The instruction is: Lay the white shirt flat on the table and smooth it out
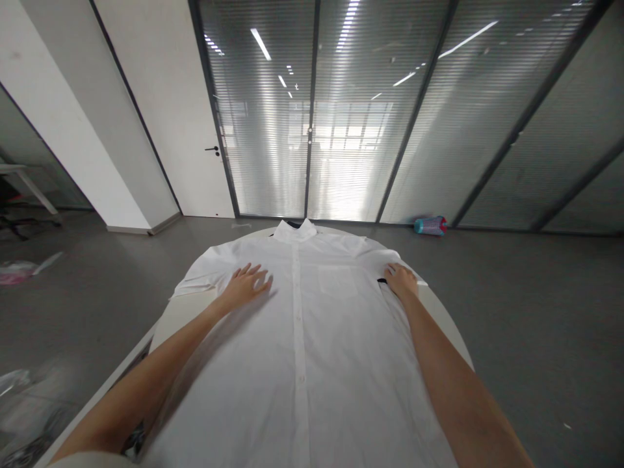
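Note:
A white short-sleeved button-up shirt (336,338) lies front up, its collar at the far end and its buttoned placket running down the middle. Over the left side of its chest is my left hand (244,287), palm down with fingers spread, holding nothing. My right hand (401,281) is at the right sleeve near the armpit, its fingers bent and close together on the fabric. Beside those fingers a small dark patch shows at the shirt's edge. My right fingertips are partly hidden.
Under the shirt is a white round-ended table (446,325). A blue and pink rolled item (431,225) lies on the grey floor by the glass partition (351,130). A white door (170,110) and a pillar (97,110) stand at left. Clear plastic (24,403) lies on the left.

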